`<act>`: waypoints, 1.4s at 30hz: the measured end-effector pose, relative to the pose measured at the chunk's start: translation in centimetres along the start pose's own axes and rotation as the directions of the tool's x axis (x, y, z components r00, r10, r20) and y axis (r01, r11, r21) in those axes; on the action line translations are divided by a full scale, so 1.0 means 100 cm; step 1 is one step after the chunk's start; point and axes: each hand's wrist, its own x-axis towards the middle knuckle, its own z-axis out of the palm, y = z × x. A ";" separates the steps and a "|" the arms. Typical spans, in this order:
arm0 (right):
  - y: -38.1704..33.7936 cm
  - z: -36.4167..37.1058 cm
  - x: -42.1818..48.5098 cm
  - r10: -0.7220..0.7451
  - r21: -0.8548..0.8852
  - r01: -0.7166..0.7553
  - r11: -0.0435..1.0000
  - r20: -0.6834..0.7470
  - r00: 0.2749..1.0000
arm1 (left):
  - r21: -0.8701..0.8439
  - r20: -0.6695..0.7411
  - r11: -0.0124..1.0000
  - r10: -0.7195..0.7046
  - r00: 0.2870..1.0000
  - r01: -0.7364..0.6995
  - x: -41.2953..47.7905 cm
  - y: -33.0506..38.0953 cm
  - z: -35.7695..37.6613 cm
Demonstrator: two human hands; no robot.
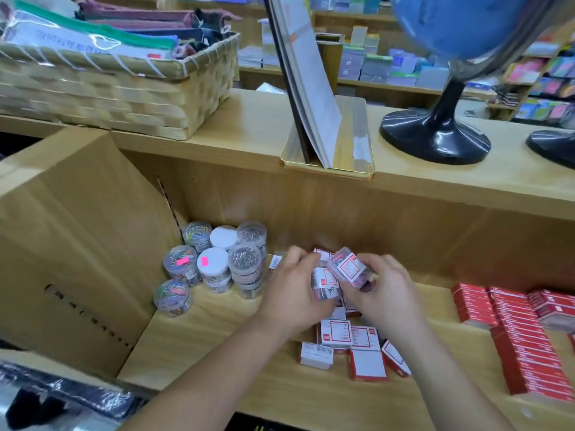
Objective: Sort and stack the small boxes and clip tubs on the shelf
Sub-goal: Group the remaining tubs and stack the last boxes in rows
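Mid-shelf [217, 353], the right hand [384, 295] pinches a clear labelled box [348, 268] while the left hand [294, 289] curls round a second box [322, 283] — both above the loose boxes [348, 340], near the clip tubs [214, 264]. Squaring edges and matching labels first should keep the stack steady.

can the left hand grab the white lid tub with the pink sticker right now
Probably not straight away: the left hand grips a small box, and the stack of silver-clip tubs stands between it and the white-lid tub. From above the way looks free.
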 end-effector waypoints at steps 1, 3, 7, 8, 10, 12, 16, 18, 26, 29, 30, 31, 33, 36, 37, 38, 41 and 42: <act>-0.008 -0.006 -0.005 -0.022 0.036 0.023 0.999 -0.037 0.999 | -0.043 -0.042 0.999 0.011 0.999 -0.013 -0.009 0.001 -0.008; -0.025 -0.016 -0.021 -0.036 0.133 0.044 0.990 -0.063 0.997 | -0.111 -0.104 0.993 0.018 0.994 -0.030 -0.037 -0.002 -0.026; -0.064 0.005 -0.065 -0.095 0.267 0.073 0.961 0.070 0.993 | -0.105 -0.109 0.991 -0.096 0.989 0.084 -0.104 -0.041 -0.053; -0.073 0.020 -0.078 -0.099 0.291 0.064 0.955 0.106 0.989 | -0.069 -0.105 0.989 -0.134 0.985 0.127 -0.117 -0.053 -0.057; -0.085 0.053 -0.101 -0.101 0.288 0.057 0.956 0.139 0.985 | -0.011 -0.103 0.981 -0.193 0.976 0.193 -0.137 -0.074 -0.062; -0.090 0.081 -0.119 -0.103 0.263 0.056 0.963 0.169 0.980 | 0.017 -0.098 0.975 -0.218 0.971 0.221 -0.147 -0.087 -0.063; -0.093 0.109 -0.133 -0.097 0.265 0.047 0.963 0.180 0.979 | -0.089 -0.044 0.969 -0.236 0.971 0.232 -0.163 -0.108 -0.062; -0.093 0.112 -0.131 -0.069 0.266 0.025 0.964 0.155 0.985 | -0.210 -0.007 0.949 -0.242 0.970 0.235 -0.170 -0.117 -0.067; -0.101 0.113 -0.126 -0.099 0.249 0.042 0.967 0.217 0.971 | -0.323 -0.028 0.920 -0.242 0.970 0.220 -0.166 -0.123 -0.068; -0.104 0.113 -0.125 -0.137 0.194 0.090 0.977 0.246 0.960 | -0.260 -0.081 0.949 -0.207 0.975 0.180 -0.169 -0.120 -0.064; -0.105 0.112 -0.125 -0.154 0.173 0.112 0.979 0.257 0.954 | -0.256 -0.088 0.948 -0.217 0.972 0.189 -0.169 -0.122 -0.063; -0.107 0.112 -0.126 -0.163 0.147 0.127 0.981 0.267 0.950 | -0.254 -0.086 0.945 -0.232 0.969 0.204 -0.169 -0.123 -0.062; -0.109 0.110 -0.128 -0.161 0.129 0.130 0.983 0.273 0.948 | -0.258 -0.082 0.938 -0.261 0.962 0.232 -0.168 -0.122 -0.061; -0.109 0.108 -0.128 -0.112 0.137 0.076 0.988 0.278 0.954 | -0.264 -0.081 0.922 -0.315 0.946 0.284 -0.162 -0.119 -0.061; -0.108 0.107 -0.127 -0.088 0.136 0.050 0.989 0.289 0.953 | -0.263 -0.082 0.920 -0.320 0.944 0.290 -0.159 -0.118 -0.060; -0.106 0.108 -0.126 -0.062 0.144 0.020 0.989 0.294 0.954 | -0.274 -0.081 0.917 -0.320 0.944 0.288 -0.155 -0.117 -0.057; -0.100 0.102 -0.119 -0.026 0.136 -0.015 0.991 0.295 0.955 | -0.385 -0.073 0.882 -0.323 0.944 0.272 -0.143 -0.106 -0.048; -0.096 0.099 -0.116 -0.050 0.110 0.017 0.994 0.303 0.952 | -0.414 -0.073 0.874 -0.312 0.947 0.255 -0.142 -0.098 -0.048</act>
